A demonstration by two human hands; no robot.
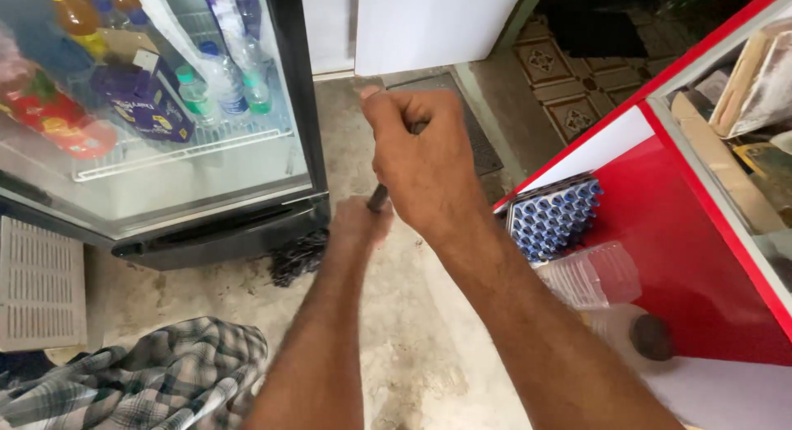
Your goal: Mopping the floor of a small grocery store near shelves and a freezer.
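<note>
Both hands clamped on a dark broom handle [379,197]: right hand [425,162] fisted round the upper part, left hand [356,224] wrapped lower down, just below and toward 7 o'clock of the right; they sit close, near touching. Handle runs down toward 8 o'clock to the dark bristle head [299,255], which rests on the concrete floor [429,331] right at the bottom front corner of the glass-door fridge [239,232]. Fridge fills the 10–11 o'clock area w/ bottles [223,88] and cartons on a wire shelf. At 3 o'clock a red counter [685,257] w/ a tray of blue-capped items [553,216] and clear plastic cups [594,275] just below it. Plaid cloth [157,372] at 7 o'clock. Risks, as I judge: bristles are tight against the fridge base, so a hard push could knock the door frame or shove dirt under the unit; a wide backswing toward 3 o'clock could clip the cups or tray, since the right elbow passes near them.
</note>
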